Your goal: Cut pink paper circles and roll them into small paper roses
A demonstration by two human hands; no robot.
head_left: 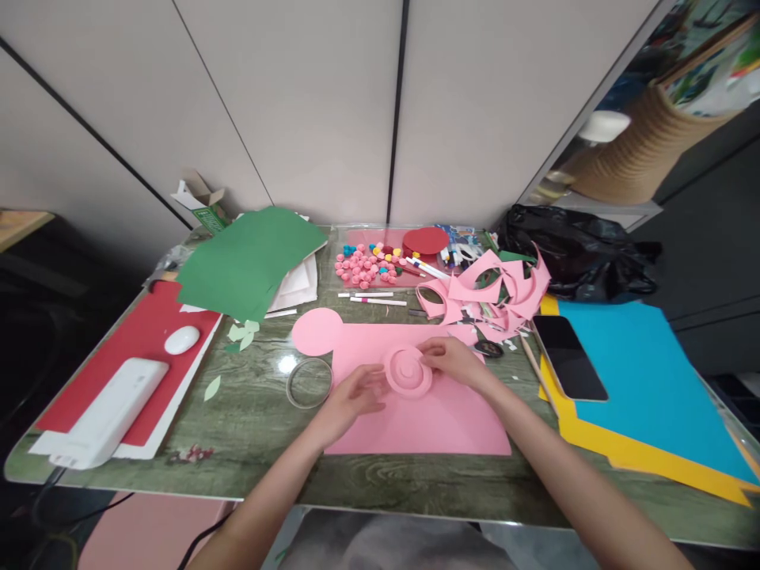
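A pink paper spiral [409, 370], cut in rings around a small centre, is over a large pink paper sheet [416, 427] in the middle of the table. At its upper right edge, my right hand [454, 360] pinches the outer ring between thumb and fingers. My left hand [359, 392] is at the spiral's left side with its fingers apart; whether a fingertip touches the ring, I cannot tell. To the left of the sheet are a pink paper circle [317, 332] and a ring-shaped roll of tape [309, 383].
Pink paper scraps [475, 277] and scissors [489, 347] lie at the back right. A tray [395, 237] holds small rolled paper flowers [359, 267]. Green sheets [252, 257] and a white device [110, 408] occupy the left; a phone [570, 358] rests on blue paper [647, 380] at right.
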